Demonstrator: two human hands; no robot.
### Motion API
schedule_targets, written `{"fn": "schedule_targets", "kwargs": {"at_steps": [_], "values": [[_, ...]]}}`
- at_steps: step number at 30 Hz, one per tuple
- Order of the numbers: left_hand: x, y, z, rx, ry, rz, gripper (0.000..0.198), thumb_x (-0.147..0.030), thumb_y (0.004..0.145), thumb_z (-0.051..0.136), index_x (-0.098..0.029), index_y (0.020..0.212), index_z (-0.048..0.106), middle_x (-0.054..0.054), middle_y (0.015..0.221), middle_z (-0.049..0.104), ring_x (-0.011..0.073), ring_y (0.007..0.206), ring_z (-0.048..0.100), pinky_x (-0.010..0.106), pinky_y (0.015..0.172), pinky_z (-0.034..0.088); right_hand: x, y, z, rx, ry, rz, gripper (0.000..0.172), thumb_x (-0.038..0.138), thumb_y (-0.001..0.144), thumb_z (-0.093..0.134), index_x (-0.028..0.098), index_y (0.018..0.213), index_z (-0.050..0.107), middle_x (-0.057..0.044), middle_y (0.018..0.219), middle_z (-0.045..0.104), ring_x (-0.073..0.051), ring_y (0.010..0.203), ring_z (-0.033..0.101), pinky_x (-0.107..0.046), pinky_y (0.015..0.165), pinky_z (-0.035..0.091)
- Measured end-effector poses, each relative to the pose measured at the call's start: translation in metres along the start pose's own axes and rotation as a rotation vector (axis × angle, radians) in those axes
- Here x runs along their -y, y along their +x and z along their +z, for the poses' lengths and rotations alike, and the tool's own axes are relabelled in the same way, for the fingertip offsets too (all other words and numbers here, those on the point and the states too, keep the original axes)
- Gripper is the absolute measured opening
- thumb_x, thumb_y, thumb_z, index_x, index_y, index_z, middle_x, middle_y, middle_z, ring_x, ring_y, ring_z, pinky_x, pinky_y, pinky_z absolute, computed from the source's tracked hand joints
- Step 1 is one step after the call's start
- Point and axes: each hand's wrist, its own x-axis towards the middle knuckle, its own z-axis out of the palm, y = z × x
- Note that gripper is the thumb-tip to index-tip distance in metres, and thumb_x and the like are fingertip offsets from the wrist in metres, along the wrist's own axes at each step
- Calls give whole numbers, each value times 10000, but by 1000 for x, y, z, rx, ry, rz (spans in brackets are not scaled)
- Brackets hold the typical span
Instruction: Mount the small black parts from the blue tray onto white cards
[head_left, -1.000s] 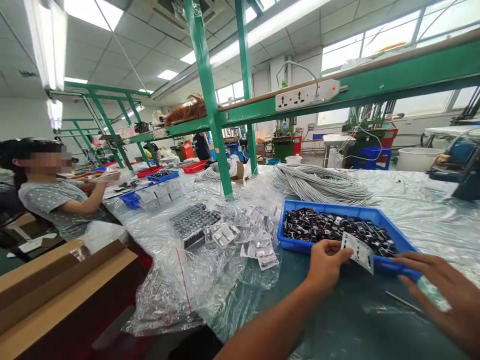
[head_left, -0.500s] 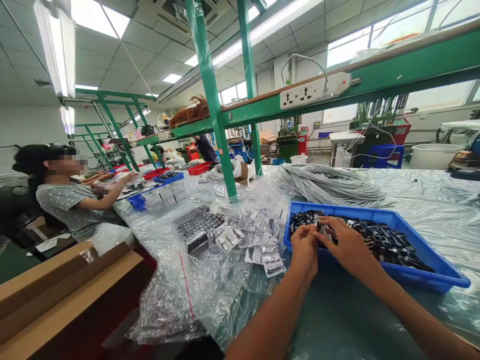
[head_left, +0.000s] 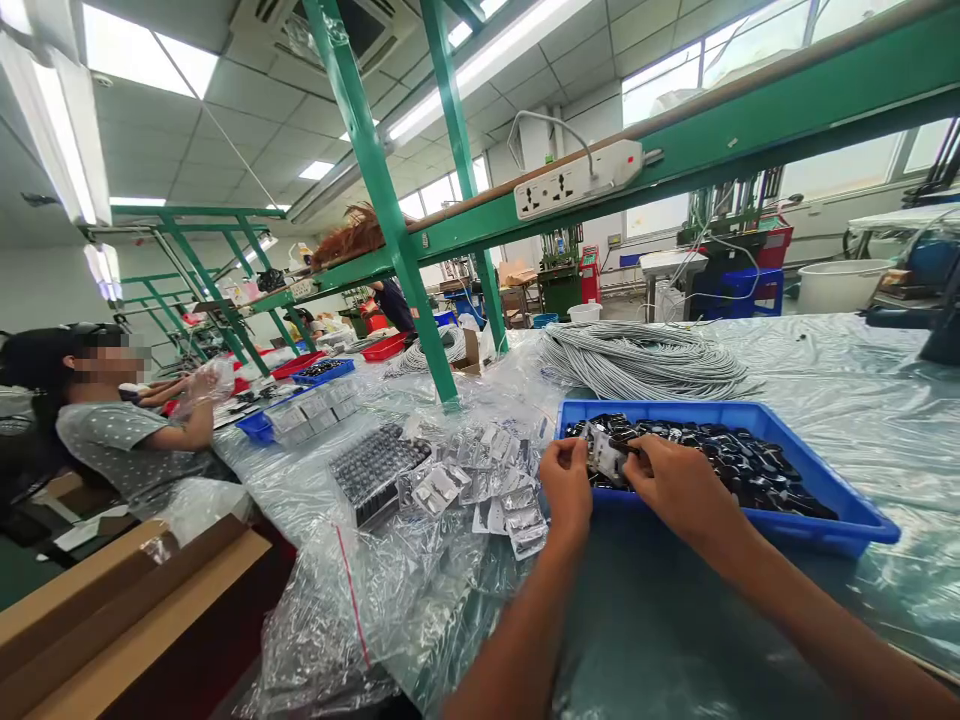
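Note:
My left hand (head_left: 568, 490) pinches the left edge of a small clear plastic bag (head_left: 602, 455) with pale printing. At the bag's right side, my right hand (head_left: 675, 485) has thumb and fingers closed on a small black piece (head_left: 624, 447); whether that piece is partly inside the bag I cannot tell. Both hands are above the near left part of a blue tray (head_left: 832, 535) heaped with black pieces (head_left: 739, 460). Left of my hands lies a pile of small filled clear bags (head_left: 491, 470).
A clear box of dark parts (head_left: 379, 470) stands beside the bag pile. Large plastic bags (head_left: 397, 600) cover the near table edge. Coiled grey cable (head_left: 645, 360) lies behind the tray. A green shelf frame (head_left: 416, 310) crosses overhead. A co-worker (head_left: 120, 430) sits at left.
My hands have drawn slightly apart, and the small bag now shows spread between them. The whole view has shifted, so the table's things appear farther left. The co-worker's hands have moved.

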Motion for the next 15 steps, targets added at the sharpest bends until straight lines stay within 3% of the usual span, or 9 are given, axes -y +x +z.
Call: {"fn": "schedule_targets", "kwargs": {"at_steps": [4,7,11,15], "values": [[0,12,-5,-44,-114,-70,298,-428,769,666,-150,866,620,32,801,624,160,777,594,292,764,458,-19,3,-4,-97,-133,32,311,199,887,400,138,1007,680,-175,1045,709,-304,846,690,-389,641,536],[-3,8,0,42,-300,-166,308,-424,728,713,-166,834,581,18,803,608,144,783,598,274,767,466,-19,0,0,-132,-120,-101,350,257,924,401,123,1131,650,-199,1217,632,-332,1069,628,-417,757,557],[-11,-1,8,179,-573,-269,327,-388,647,773,-190,766,542,2,816,602,128,786,599,245,756,470,-6,-7,10,-143,-19,-205,372,352,939,459,151,1209,619,-171,1227,627,-330,1116,606,-444,837,563],[-19,-6,10,235,-682,-315,351,-381,618,811,-180,778,572,-2,772,595,118,729,580,232,714,444,-2,-11,15,-223,-49,-276,329,291,974,407,163,1182,627,-155,1182,646,-300,1074,632,-411,793,589]]}}
